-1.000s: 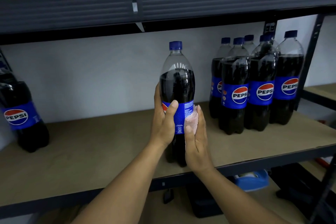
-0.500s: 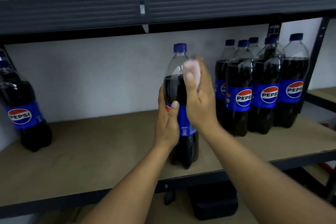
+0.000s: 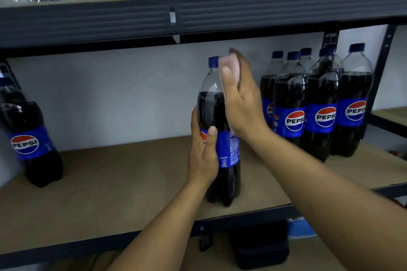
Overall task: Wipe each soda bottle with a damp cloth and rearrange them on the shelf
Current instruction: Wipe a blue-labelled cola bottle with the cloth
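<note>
On shelf (image 3: 110,182), left hand (image 3: 203,157) fingers clamped round bottle (image 3: 211,105) label; right hand (image 3: 242,103) fingers pinch pink cloth (image 3: 230,66) against bottle neck.

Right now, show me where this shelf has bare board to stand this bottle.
Widest bare board: between the lone left bottle and the middle bottle in the left hand. A narrow strip fronts the right cluster. The right end is crowded.

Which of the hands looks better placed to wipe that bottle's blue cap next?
Probably the right hand: it presses the pink cloth against the neck of the Pepsi bottle, right beside the blue cap. The left hand grips the label, steadying it.
</note>
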### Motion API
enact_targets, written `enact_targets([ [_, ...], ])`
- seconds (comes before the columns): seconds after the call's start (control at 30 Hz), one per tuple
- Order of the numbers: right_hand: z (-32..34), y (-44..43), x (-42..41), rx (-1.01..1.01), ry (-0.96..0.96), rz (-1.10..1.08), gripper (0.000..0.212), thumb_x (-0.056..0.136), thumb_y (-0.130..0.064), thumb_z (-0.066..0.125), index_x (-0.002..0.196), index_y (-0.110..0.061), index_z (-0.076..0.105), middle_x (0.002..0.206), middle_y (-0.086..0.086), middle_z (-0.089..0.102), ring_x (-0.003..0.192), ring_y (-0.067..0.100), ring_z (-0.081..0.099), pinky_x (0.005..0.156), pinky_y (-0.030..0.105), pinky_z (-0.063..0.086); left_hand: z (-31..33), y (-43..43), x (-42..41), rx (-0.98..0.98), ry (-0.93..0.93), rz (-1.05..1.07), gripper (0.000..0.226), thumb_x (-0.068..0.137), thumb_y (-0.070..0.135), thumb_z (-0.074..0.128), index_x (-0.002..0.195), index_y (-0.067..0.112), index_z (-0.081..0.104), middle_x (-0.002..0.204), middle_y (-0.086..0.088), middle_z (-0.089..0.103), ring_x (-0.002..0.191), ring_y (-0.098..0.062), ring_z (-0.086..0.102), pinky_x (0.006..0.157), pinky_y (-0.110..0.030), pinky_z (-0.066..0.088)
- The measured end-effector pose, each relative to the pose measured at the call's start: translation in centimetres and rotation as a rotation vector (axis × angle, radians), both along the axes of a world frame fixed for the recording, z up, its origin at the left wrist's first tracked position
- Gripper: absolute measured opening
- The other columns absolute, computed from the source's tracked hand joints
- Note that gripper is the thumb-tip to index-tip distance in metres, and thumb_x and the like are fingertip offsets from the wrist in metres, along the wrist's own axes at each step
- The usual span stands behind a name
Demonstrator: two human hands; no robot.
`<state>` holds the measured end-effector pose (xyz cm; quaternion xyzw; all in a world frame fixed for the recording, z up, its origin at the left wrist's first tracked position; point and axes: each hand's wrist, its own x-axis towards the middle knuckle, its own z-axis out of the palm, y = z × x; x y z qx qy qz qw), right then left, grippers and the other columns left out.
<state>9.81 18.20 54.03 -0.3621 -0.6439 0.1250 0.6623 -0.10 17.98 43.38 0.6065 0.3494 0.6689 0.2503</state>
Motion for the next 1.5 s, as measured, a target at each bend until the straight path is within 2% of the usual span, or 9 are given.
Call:
enact_targets([
  [0.17,-0.5,0.3,-0.3,0.043,0.017,-0.027,0.058,0.107,-0.058,0.038,0.156,-0.026,0.044,0.152,-0.004,0.054,0.139,0.009,0.051,0.116,0.042,0.044,0.2,-0.3,0.2,-0.02,0.001,-0.009,0.065,0.101,0.05,0.041,0.16,0.031,0.022,0.122,0.058,0.048,0.111,0.028,0.052,0.086,0.001,0.04],
  [0.37,-12.9,-2.3,-0.9,-0.171,0.03,-0.018,0.062,0.099,-0.079,0.021,0.155,-0.06,0.003,0.166,-0.031,0.014,0.146,-0.023,0.014,0.109,-0.001,0.017,0.1,0.0,0.4,0.043,0.033,0.071,0.08,0.095,0.061,0.036,0.165,0.025,0.022,0.126,0.057,0.047,0.112,0.028,0.05,0.088,0.002,0.037],
  [0.53,-17.5,-3.1,-0.5,-0.29,0.123,0.013,0.087,0.092,-0.09,0.015,0.163,-0.04,0.016,0.172,-0.014,0.023,0.155,-0.008,0.018,0.126,0.018,0.019,-0.4,-0.1,1.1,0.006,0.009,0.096,0.07,0.098,0.051,0.031,0.164,0.032,0.022,0.088,0.048,0.059,0.071,0.008,0.059,0.07,-0.027,0.048],
  [0.63,-17.7,-2.8,-0.4,-0.319,0.133,0.021,0.083,0.095,-0.086,0.015,0.164,-0.039,0.02,0.171,-0.014,0.027,0.154,-0.007,0.022,0.129,0.03,0.022,-0.6,-0.3,1.3,0.021,0.0,0.095,0.068,0.102,0.042,0.036,0.165,0.026,0.017,0.093,0.057,0.054,0.084,0.022,0.058,0.076,-0.005,0.043],
  [0.7,-17.7,-2.9,-0.4,-0.335,0.125,0.029,0.082,0.095,-0.087,0.015,0.164,-0.042,0.017,0.171,-0.017,0.025,0.154,-0.009,0.021,0.129,0.03,0.022,-0.7,-0.1,1.0,0.007,-0.005,0.087,0.072,0.099,0.056,0.043,0.162,0.038,0.014,0.094,0.042,0.064,0.084,0.013,0.062,0.079,-0.009,0.046],
  [0.83,-17.9,-2.9,-0.3,-0.365,0.114,0.021,0.086,0.096,-0.086,0.015,0.167,-0.037,0.017,0.171,-0.017,0.027,0.154,-0.004,0.025,0.128,0.038,0.028,-0.6,-0.2,0.3,-0.023,0.001,0.079,0.079,0.089,0.07,0.057,0.156,0.059,0.016,0.148,0.0,0.057,0.12,-0.011,0.065,0.101,-0.031,0.055],
  [0.97,-17.5,-2.8,0.0,-0.372,0.115,0.035,0.081,0.099,-0.083,0.019,0.167,-0.038,0.016,0.17,-0.017,0.029,0.153,-0.001,0.029,0.126,0.042,0.033,0.4,0.0,-0.1,-0.03,0.02,0.057,0.093,0.079,0.07,0.074,0.156,0.054,0.023,0.157,0.004,0.046,0.13,-0.013,0.062,0.1,-0.034,0.058],
  [1.17,-17.9,-3.4,-0.1,-0.367,0.116,0.013,0.082,0.099,-0.082,0.019,0.166,-0.036,0.017,0.169,-0.011,0.033,0.152,0.004,0.034,0.124,0.045,0.036,0.9,0.2,-0.3,-0.049,-0.015,-0.111,0.08,0.094,0.042,0.06,0.162,0.021,0.024,0.148,0.006,0.055,0.131,-0.016,0.061,0.099,-0.026,0.053],
  [1.5,-13.0,-3.1,-0.5,-0.333,0.194,0.071,0.065,0.106,-0.068,0.026,0.164,-0.039,0.023,0.164,-0.01,0.041,0.148,0.004,0.04,0.123,0.044,0.038,0.4,-0.5,0.3,-0.016,0.027,0.013,0.1,0.09,0.082,0.048,0.165,0.023,0.018,0.147,0.041,0.045,0.137,0.005,0.05,0.106,-0.016,0.044],
])
